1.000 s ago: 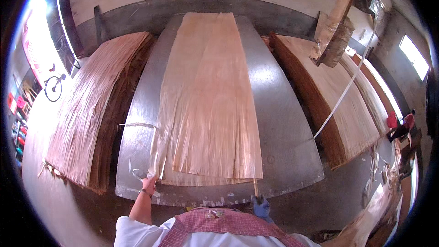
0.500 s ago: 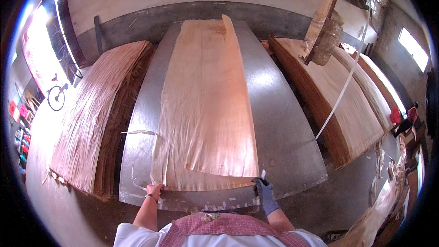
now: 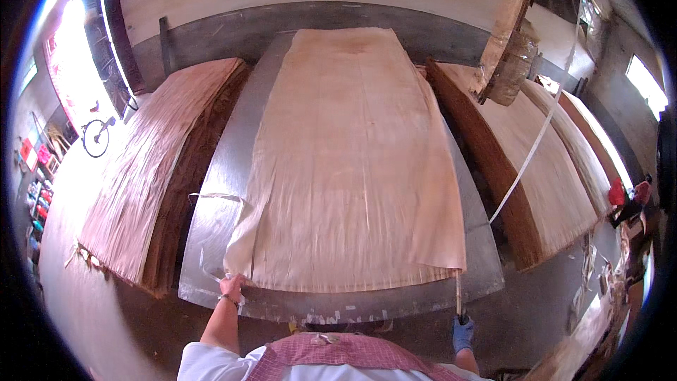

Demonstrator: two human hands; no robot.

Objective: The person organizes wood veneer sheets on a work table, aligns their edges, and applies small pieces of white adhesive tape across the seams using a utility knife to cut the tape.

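A wide, thin sheet of wood veneer [image 3: 345,169] lies lengthwise over a grey metal-topped table [image 3: 211,190]. Its right edge is folded over near the front right corner. My bare left hand [image 3: 231,286] is closed on the sheet's front left corner, where the veneer is creased. At the front right, my right hand [image 3: 462,333], in a blue glove with dark fingers, is closed round a thin stick [image 3: 459,298]. That stick points away from me, its far end at the sheet's front right corner. A narrow loose strip [image 3: 218,197] curls beside the sheet's left edge.
Tall veneer stacks stand left [image 3: 141,183] and right [image 3: 525,162] of the table. A wooden beam [image 3: 509,25] with a wrapped bundle hangs at upper right, beside a pale slanting strap [image 3: 529,159]. A bicycle [image 3: 96,137] is by the bright doorway; a person [image 3: 630,201] is far right.
The veneer's folded-over right part has spread out to the right, widening the sheet. My right hand has moved right and toward me with the stick. My left hand stays at the corner.
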